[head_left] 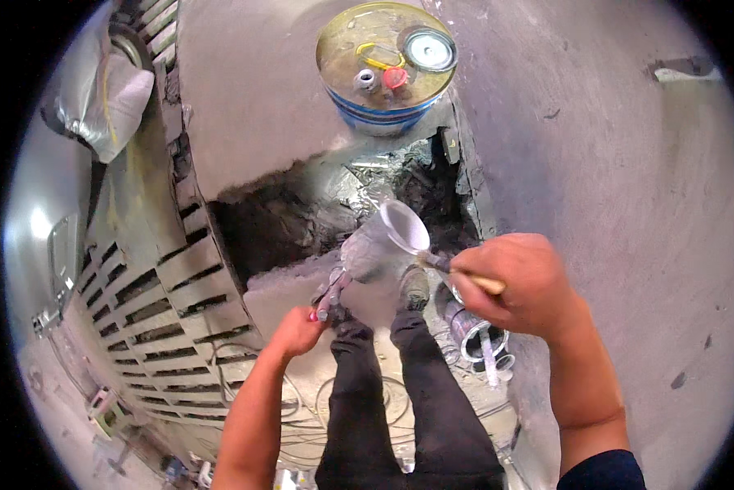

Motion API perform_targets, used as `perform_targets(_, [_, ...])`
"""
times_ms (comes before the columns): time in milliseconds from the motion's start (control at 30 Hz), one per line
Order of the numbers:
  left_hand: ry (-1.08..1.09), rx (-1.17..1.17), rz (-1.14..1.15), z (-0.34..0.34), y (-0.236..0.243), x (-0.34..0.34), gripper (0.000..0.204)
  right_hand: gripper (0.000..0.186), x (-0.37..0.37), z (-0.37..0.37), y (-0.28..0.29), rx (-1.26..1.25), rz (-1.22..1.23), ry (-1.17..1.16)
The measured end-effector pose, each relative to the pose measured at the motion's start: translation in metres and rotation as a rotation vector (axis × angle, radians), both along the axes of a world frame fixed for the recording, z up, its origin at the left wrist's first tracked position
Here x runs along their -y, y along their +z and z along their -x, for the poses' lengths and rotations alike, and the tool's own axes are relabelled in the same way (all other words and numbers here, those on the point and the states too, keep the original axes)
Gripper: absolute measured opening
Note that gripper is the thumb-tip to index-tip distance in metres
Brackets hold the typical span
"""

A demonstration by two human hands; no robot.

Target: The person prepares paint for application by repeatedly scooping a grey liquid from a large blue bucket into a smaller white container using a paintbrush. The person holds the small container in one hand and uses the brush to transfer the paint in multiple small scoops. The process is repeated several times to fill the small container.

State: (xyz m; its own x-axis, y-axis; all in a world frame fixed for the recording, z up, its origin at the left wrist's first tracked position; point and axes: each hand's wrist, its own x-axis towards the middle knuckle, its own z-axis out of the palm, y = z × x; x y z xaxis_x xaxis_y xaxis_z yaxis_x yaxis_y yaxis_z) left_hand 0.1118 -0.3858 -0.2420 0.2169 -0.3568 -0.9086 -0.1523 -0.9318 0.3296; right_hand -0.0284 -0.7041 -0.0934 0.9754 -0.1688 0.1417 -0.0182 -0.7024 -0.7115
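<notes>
My left hand [302, 331] grips the dusty, pinkish handle [333, 296] of a tool topped by a pale, open-mouthed cup [365, 247], tilted toward the right. My right hand [510, 286] is closed round a wooden-handled brush [485, 282], whose bristle end is at the cup's rim and partly hard to make out. The cup is above the near edge of a dark, rubble-filled pit [273, 224]. By my right foot lies a metal cylindrical container [473, 335] with pale rods or tubes at its mouth.
A blue metal drum [383, 114] beyond the pit carries a round lid, a yellow piece and small caps. Slatted blocks [159, 310] run along the left beside metal sheeting [53, 245]. Hoses or cables [383, 384] loop around my legs. A grey concrete surface [620, 204] extends along the right.
</notes>
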Motion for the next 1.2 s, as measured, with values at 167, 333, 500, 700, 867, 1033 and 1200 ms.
perform_targets(167, [-0.126, 0.038, -0.029, 0.006, 0.010, 0.018, 0.032, 0.010, -0.003, -0.037, -0.023, -0.137, 0.124, 0.105])
perform_targets(333, [-0.188, 0.070, -0.035, 0.010, -0.002, 0.008, 0.030, 0.013, 0.007, -0.057, -0.023, -0.229, -0.021, -0.176])
perform_targets(500, [-0.229, 0.093, -0.025, 0.005, -0.005, 0.003, 0.028, 0.011, -0.014, -0.036, -0.015, -0.357, 0.057, 0.006])
perform_targets(700, [-0.259, 0.150, -0.041, 0.004, -0.004, 0.011, 0.027, 0.016, 0.006, -0.068, -0.042, -0.266, 0.088, -0.199])
perform_targets(867, [-0.297, 0.170, -0.068, 0.002, 0.003, 0.008, 0.026, 0.021, -0.009, -0.047, -0.014, -0.486, -0.077, -0.054])
perform_targets(1033, [-0.351, 0.285, 0.024, 0.006, -0.007, 0.006, 0.023, 0.024, 0.029, -0.054, -0.051, -0.490, -0.082, -0.180])
perform_targets(1200, [-0.342, 0.399, 0.142, 0.008, -0.011, -0.007, 0.018, 0.026, 0.045, -0.050, -0.038, -0.561, -0.569, -0.309])
